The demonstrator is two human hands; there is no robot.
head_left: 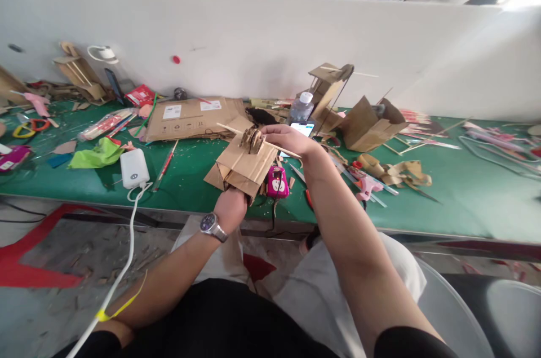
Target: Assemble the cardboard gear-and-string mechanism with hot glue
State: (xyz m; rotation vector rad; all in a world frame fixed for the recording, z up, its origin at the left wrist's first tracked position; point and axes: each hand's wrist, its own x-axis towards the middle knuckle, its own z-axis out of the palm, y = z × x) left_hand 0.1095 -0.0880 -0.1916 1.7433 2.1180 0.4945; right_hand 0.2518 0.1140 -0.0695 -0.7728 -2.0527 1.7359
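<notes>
A small cardboard box model [247, 169] stands tilted before me near the table's front edge. Layered cardboard discs [252, 141] sit on its top, with a thin wooden stick [228, 128] running through. My left hand [231, 208], wearing a wristwatch, grips the box from its near, lower side; its fingertips are hidden inside or under the cardboard. Reaching across from the right, my right hand [291, 138] has bent fingers against the discs, above the stick. Its thumb is out of sight. Just right of the box lies a pink-purple box with a cartoon face [278, 182].
A white power bank [134, 169] with a cable lies left. Behind are a flat cardboard carton [192, 118], a bottle [301, 107] and a phone [302, 129]. A pink glue gun [368, 186] and an open cardboard box [372, 124] are right.
</notes>
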